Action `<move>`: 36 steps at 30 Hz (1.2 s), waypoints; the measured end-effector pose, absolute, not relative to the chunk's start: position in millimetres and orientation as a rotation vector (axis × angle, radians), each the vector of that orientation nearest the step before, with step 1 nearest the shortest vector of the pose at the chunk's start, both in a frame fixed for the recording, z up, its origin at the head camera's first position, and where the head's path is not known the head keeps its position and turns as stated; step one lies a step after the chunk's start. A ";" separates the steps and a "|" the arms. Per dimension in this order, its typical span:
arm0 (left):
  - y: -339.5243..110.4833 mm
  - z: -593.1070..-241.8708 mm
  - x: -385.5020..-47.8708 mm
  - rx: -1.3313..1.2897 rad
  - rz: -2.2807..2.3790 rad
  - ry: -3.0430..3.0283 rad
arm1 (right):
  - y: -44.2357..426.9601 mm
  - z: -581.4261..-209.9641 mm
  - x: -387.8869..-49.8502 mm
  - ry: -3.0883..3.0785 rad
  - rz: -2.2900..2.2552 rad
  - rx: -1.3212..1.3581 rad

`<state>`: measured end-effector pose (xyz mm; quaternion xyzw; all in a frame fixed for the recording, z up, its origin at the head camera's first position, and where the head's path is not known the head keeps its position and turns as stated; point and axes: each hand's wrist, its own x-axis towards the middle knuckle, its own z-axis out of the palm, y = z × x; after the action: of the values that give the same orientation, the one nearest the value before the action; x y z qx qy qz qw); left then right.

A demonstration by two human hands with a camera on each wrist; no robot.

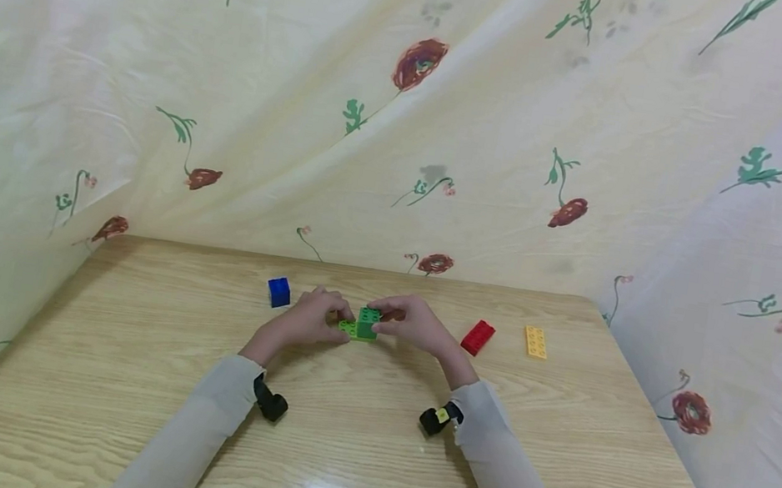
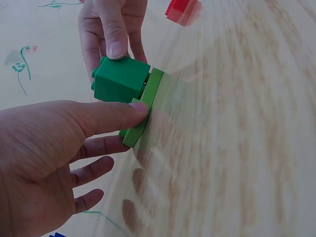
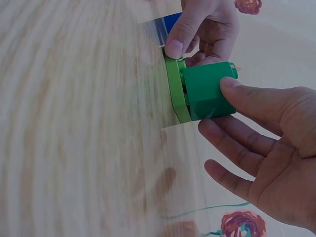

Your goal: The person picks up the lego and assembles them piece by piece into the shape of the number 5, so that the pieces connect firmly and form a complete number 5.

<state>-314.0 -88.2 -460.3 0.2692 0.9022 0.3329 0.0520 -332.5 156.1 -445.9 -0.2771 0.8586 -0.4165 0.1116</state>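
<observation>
Light-green plate (image 3: 176,91): long axis left-right; dark-green brick (image 3: 208,91): studs up.

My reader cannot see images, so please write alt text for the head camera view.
A person's left hand pinches a light-green plate at a wooden table while the right hand holds a darker green block over its right part. A blue brick lies to the left, a red brick and a yellow piece to the right; flowered cloth hangs behind.

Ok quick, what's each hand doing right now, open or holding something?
Left hand: pinching the light green flat toy brick.
Right hand: holding the dark green toy brick.
</observation>
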 end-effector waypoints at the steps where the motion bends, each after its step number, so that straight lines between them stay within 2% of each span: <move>1: -88.2 -460.3 -314.0 0.816 1.013 2.743 | 156.1 -445.9 -332.5 2.522 -1.225 -0.813; 36: -86.6 -462.9 -315.9 0.836 0.982 2.757 | 151.9 -443.0 -328.1 2.527 -1.243 -0.768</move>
<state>-315.9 -86.6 -462.9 0.2743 0.9047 0.3224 0.0489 -328.1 151.9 -443.0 -0.2615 0.8604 -0.4232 0.1109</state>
